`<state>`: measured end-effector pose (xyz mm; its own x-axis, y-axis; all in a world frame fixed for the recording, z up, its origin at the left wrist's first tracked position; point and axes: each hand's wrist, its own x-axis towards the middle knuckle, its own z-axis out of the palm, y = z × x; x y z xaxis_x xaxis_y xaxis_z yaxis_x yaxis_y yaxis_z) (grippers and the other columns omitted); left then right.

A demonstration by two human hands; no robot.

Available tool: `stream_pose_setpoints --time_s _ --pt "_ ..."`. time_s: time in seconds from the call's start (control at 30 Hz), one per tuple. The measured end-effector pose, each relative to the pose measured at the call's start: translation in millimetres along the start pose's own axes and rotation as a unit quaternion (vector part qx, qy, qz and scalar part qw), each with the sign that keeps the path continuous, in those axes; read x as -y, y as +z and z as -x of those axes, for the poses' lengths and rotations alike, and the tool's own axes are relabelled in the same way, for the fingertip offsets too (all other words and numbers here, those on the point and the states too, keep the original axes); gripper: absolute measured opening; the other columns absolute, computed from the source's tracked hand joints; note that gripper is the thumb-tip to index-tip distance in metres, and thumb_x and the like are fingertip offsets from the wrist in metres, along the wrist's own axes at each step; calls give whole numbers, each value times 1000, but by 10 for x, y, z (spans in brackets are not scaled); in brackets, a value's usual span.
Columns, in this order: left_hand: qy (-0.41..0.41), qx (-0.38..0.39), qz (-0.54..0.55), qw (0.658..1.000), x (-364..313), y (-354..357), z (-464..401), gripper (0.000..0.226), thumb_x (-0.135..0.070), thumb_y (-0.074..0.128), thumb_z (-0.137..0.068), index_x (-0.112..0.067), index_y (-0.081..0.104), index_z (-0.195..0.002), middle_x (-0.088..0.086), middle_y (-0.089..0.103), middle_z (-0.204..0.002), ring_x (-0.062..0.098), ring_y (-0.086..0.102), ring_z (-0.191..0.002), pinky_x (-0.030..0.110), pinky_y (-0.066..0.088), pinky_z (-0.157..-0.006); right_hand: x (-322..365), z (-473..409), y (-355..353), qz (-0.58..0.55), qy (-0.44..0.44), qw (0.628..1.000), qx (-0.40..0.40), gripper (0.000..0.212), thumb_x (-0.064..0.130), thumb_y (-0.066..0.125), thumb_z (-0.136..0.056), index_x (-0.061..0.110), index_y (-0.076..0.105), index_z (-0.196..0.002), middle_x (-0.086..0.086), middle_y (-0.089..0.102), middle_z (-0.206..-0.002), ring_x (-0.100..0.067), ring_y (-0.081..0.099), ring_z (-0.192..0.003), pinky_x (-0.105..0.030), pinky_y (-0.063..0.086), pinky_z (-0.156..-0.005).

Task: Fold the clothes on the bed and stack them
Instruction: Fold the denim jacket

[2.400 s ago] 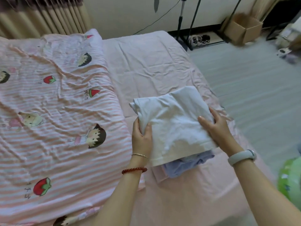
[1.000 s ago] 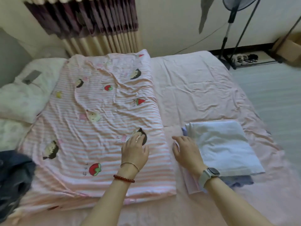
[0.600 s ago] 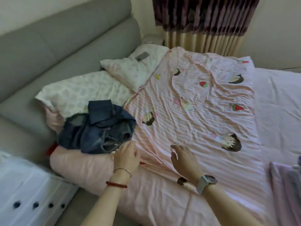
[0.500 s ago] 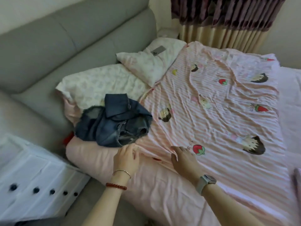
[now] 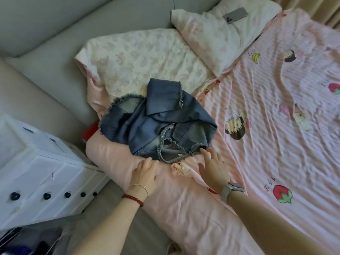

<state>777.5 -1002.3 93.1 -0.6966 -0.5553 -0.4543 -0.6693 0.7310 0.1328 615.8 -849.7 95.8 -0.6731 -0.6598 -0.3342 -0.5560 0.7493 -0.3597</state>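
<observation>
Crumpled denim garment [image 5: 158, 122] reached for; left hand [image 5: 144, 173] and right hand [image 5: 214, 167] spread, nothing gripped. Risk: striped sheet [image 5: 276, 126] snagged with frayed hem.

Lying on the bed are one crumpled blue denim garment [image 5: 156, 124], two pale floral pillows [image 5: 139, 59], one grey phone [image 5: 235, 15] and one pink striped cartoon-print blanket [image 5: 276, 144]; two bare hands [image 5: 145, 173] are reaching in.

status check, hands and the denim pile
Left hand open, right hand open, both at the near edge of the denim clothes. Denim crumpled, unfolded, not gripped. Nothing in the way.
</observation>
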Motion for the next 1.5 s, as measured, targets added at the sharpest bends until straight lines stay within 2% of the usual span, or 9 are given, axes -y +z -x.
stream_pose_setpoints --time_s 0.23,0.3,0.4,0.6,0.83,0.97,1.13,1.3,1.5 --pt "-57 5 -37 998 337 331 -1069 85 -46 53 -88 -26 -4 -148 9 -3 -156 31 0 -143 49 16 -112 -135 -882 419 -279 207 936 -50 53 46 53 -88 2 49 -117 -19 55 -111 -33 52 -100 -34 42 -75" --pt "-85 22 -17 996 413 397 -1262 89 -48 56 -86 -24 -3 -148 12 17 -152 31 19 -139 48 23 -109 -130 -992 535 -290 246 924 -46 44 44 55 -86 4 53 -105 -16 57 -103 -31 56 -88 -35 46 -71" --pt "-70 -21 30 997 468 410 -1385 50 -26 50 -94 -15 35 -139 15 54 -125 33 48 -116 42 40 -92 -109 -1016 522 -305 248 917 -70 16 23 49 -93 7 47 -96 -10 57 -90 -26 53 -78 -31 40 -62" --pt "127 -137 258 948 204 126 -969 32 -26 43 -91 -4 65 -100 8 65 -94 22 61 -82 32 46 -69 40 -735 -94 -398 177 879 -195 2 8 40 -97 9 40 -98 0 41 -74 -12 41 -61 -20 37 -56" --pt "370 -44 380 847 -885 -690 -577 31 -26 45 -90 -5 67 -98 5 64 -89 6 55 -84 6 39 -77 -171 -451 -1308 -322 112 872 -352 22 0 44 -95 16 53 -106 -2 53 -102 -10 50 -85 -11 41 -72" --pt "400 34 283 871 -1428 -873 -772 41 -45 46 -86 -19 65 -111 -2 60 -101 10 59 -89 26 48 -83 -477 -484 -1749 -354 149 849 -364 40 3 46 -95 15 43 -133 1 52 -116 -11 54 -95 -18 44 -82" --pt "366 -46 195 909 -1638 -817 -1480 25 -20 52 -92 -13 61 -114 7 56 -112 24 52 -106 36 44 -89 -1026 -148 -951 -327 354 839 -253 51 20 50 -95 7 33 -141 -13 39 -142 -26 43 -126 -38 38 -102" --pt "371 -16 -8 928 -1988 -630 -2289 50 -28 48 -93 -15 35 -140 7 33 -146 27 26 -135 45 32 -102 -1049 122 55 -438 505 721 -180 64 36 53 -91 2 32 -140 -18 38 -143 -30 38 -130 -40 34 -107" --pt "383 27 -126 915 -2657 -468 -2938 60 -44 26 -99 -21 3 -149 -2 -3 -157 24 -8 -144 53 7 -114 -1128 -184 265 -560 494 624 -231 71 49 54 -87 9 32 -142 -8 37 -146 -25 35 -134 -36 32 -108"
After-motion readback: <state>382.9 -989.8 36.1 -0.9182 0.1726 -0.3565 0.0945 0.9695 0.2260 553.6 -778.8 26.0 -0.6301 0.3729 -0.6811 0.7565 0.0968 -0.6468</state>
